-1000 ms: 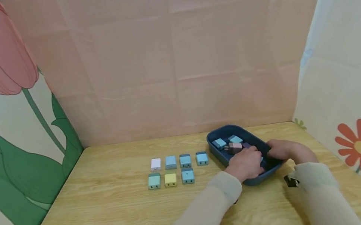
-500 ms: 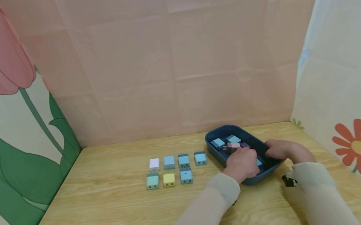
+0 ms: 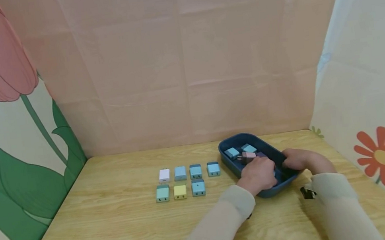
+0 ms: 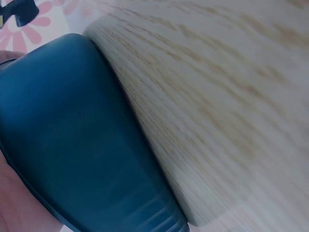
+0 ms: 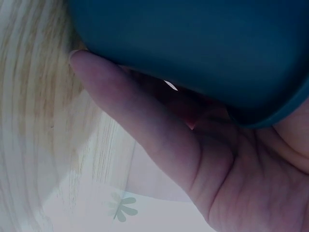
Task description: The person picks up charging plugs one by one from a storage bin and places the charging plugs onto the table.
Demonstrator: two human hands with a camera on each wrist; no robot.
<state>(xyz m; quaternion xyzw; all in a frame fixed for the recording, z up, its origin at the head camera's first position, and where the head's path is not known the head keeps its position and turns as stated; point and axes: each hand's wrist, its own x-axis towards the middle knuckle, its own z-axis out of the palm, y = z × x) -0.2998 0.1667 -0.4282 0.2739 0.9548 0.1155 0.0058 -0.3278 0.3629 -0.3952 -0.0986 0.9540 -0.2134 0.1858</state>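
Observation:
In the head view my left hand [image 3: 258,174] reaches over the near-left rim into a dark blue plastic bin [image 3: 230,166]. Its fingertips are hidden, so whether they hold anything does not show; a bit of light blue charger [image 3: 275,174] peeks out beside them. My right hand [image 3: 300,159] grips the bin's right rim, and its thumb [image 5: 120,92] lies along the outer wall in the right wrist view. Inside the bin are two light blue USB chargers [image 3: 232,153], a pink charger [image 3: 249,156] with prongs showing, and a dark purple one [image 3: 261,155].
Left of the bin, several USB chargers lie in two rows on the wooden table [image 3: 100,223]. The back row has a white charger [image 3: 164,175] and blue ones; the front has a mint charger [image 3: 162,193], a yellow charger [image 3: 180,192] and a blue charger [image 3: 198,187].
The left hand shifts slightly within the bin, and less of the light blue charger beside its fingers shows. The right hand keeps its grip; the head view has shifted a little.

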